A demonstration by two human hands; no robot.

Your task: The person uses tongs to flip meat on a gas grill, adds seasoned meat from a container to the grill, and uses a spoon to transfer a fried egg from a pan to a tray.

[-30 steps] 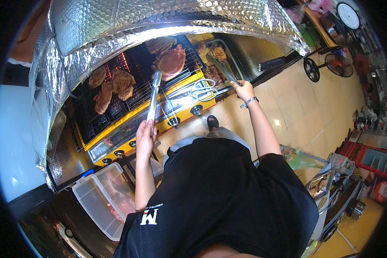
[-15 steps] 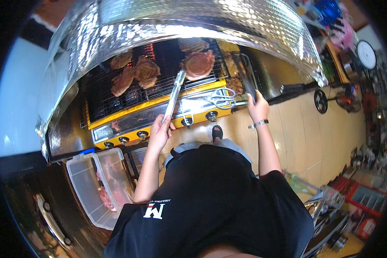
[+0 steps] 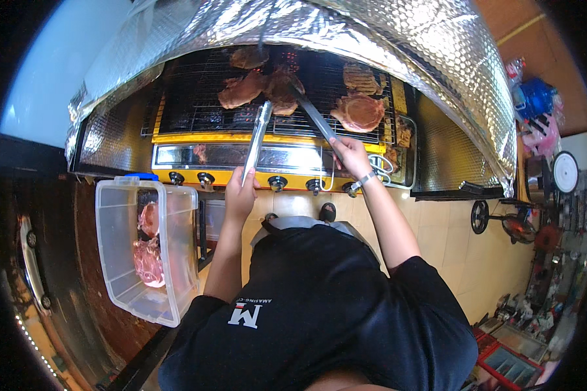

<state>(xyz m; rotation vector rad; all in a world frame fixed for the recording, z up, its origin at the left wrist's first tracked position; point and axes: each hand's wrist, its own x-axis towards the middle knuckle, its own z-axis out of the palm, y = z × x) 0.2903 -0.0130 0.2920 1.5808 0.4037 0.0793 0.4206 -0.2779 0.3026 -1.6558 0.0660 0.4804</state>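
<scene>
Long shiny metal tongs (image 3: 257, 140) are gripped by the left hand (image 3: 240, 194) and a second pair (image 3: 313, 114) by the right hand (image 3: 350, 154), just beyond which five browned meat slabs (image 3: 359, 112) lie on the wire grill (image 3: 195, 91).

Metal tongs (image 3: 257, 140), long and silvery, run upward from the left hand's fingers (image 3: 241, 189), tips just short of a browned meat slab (image 3: 241, 91). Second tongs (image 3: 313, 114) slant up-left from the right hand's fingers (image 3: 347, 151), tips touching another browned piece (image 3: 282, 88).

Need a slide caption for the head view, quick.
Left hand and right hand each hold tongs over meat on grill.
</scene>
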